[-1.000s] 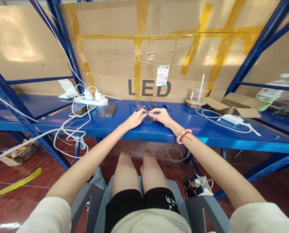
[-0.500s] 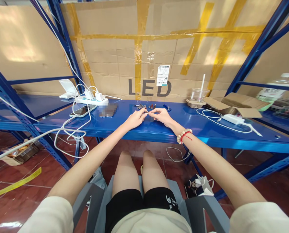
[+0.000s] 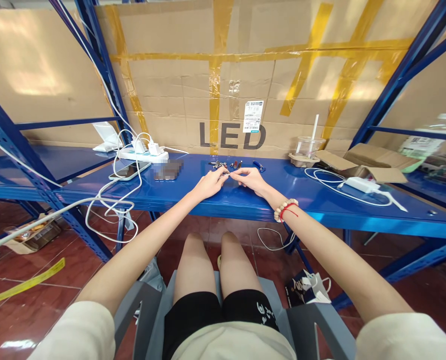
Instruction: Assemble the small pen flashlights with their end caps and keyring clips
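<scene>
Left hand [image 3: 210,183] and right hand [image 3: 249,180], at the front edge of the blue table [image 3: 193,197], midway between its ends: the fingertips of both pinch a small object [image 3: 227,174] — its kind too small to tell. Just behind the left hand lies a cluster of small metal pieces [image 3: 218,164]; to its right, near the table's back edge, come small reddish-brown pieces [image 3: 236,164], then a blue item [image 3: 259,166] — behind the right hand.
</scene>
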The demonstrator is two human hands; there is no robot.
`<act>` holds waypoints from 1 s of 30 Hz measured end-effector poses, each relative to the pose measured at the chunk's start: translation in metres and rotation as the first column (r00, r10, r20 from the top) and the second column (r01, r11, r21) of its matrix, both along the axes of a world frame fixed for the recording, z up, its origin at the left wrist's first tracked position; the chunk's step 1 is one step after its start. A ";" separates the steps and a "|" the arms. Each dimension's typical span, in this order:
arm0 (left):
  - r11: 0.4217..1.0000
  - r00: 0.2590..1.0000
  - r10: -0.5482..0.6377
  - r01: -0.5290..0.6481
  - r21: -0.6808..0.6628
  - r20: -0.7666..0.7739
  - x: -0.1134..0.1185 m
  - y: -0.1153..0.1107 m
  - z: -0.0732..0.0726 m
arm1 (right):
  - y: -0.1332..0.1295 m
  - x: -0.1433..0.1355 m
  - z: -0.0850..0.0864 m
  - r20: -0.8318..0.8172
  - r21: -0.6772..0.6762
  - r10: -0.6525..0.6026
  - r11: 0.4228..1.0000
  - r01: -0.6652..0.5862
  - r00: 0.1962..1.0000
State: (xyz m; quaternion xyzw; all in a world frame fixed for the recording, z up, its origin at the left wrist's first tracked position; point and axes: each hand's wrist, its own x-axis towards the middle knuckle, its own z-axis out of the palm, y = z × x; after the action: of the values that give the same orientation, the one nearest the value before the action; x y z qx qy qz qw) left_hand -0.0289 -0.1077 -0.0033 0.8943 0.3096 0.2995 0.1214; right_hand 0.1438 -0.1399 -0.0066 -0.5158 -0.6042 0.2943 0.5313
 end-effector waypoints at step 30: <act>1.000 1.000 0.007 -0.007 -0.012 -0.004 0.001 0.000 0.000 | -0.001 0.000 0.001 -0.002 -0.016 0.034 0.999 -0.034 0.999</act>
State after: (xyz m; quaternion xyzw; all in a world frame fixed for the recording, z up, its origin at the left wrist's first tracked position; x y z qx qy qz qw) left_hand -0.0276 -0.1080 -0.0034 0.8931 0.3148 0.2962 0.1251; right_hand 0.1442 -0.1411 -0.0051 -0.5094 -0.6100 0.3085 0.5227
